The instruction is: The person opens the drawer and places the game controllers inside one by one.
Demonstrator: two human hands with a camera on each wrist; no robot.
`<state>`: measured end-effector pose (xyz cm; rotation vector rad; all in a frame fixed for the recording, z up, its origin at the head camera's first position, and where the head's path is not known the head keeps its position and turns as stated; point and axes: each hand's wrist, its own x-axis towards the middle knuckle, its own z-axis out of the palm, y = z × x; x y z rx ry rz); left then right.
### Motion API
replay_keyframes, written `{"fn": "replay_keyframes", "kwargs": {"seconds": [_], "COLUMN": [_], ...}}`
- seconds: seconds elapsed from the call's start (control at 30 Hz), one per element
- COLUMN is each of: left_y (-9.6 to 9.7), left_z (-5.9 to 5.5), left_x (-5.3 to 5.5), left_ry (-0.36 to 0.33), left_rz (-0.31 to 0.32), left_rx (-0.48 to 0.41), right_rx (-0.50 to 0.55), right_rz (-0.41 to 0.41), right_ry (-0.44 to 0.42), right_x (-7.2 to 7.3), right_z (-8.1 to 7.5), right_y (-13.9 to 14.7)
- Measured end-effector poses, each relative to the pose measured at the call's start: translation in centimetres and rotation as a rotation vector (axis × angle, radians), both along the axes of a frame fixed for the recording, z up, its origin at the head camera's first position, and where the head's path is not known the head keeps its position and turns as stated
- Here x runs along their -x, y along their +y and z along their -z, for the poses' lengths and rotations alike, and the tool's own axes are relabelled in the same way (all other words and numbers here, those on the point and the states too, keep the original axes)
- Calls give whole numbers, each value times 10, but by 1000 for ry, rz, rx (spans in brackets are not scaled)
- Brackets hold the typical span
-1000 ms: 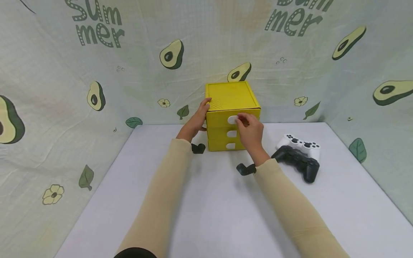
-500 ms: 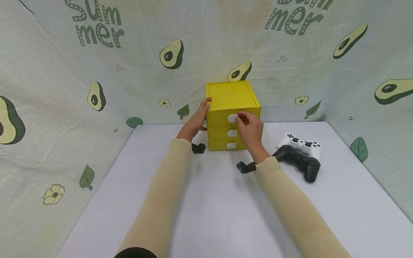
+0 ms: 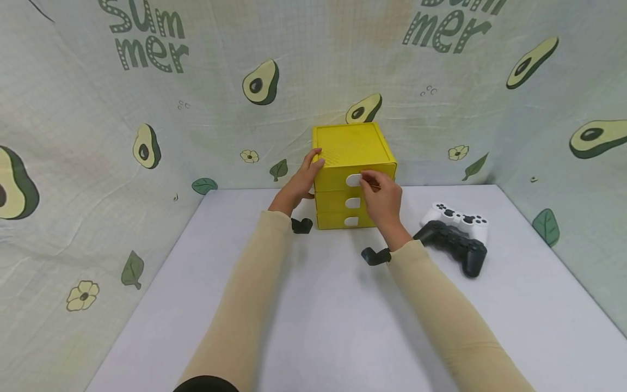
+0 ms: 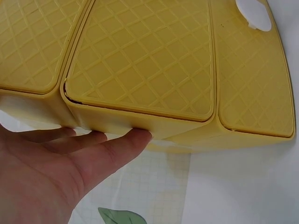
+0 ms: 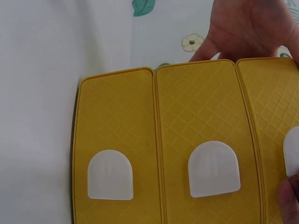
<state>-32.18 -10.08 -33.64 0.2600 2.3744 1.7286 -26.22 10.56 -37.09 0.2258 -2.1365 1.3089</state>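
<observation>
A yellow box with three stacked drawers point(image 3: 350, 144) stands at the back of the table, its drawer fronts facing me. Each front has a white tab handle. My left hand point(image 3: 296, 186) steadies the box at its left side, one finger over the top edge. In the left wrist view, the straight fingers point(image 4: 117, 149) press against the yellow side wall. My right hand point(image 3: 384, 202) pinches the top drawer's white handle point(image 3: 353, 180) between thumb and finger. All three drawers look closed. Only the right fingertips point(image 5: 288, 200) show at the edge of the right wrist view.
Right of the box, a black game controller point(image 3: 453, 246) lies against a white game controller point(image 3: 460, 220) on the white table point(image 3: 318, 316). A patterned cloth point(image 3: 220, 109) hangs close behind the box and along both sides.
One left finger has shifted slightly right over the box's top edge. The right hand keeps its pinch on the top handle, moving barely to the right. The controllers stay put.
</observation>
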Motion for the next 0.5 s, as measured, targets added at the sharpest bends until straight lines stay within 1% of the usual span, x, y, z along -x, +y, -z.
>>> {"fn": "replay_keyframes", "kwargs": {"seconds": [0.13, 0.3, 0.5], "left_y": [1, 2, 2], "left_z": [0, -1, -1], "left_x": [-2, -3, -4], "left_ry": [3, -1, -5], "left_rz": [-11, -19, -24], "left_rx": [3, 1, 11], "right_rx": [12, 24, 36], "right_rz": [-3, 6, 21], "right_ry": [19, 28, 10], "right_x": [-1, -2, -4], "right_z": [4, 14, 26], "right_y": [1, 3, 6]}}
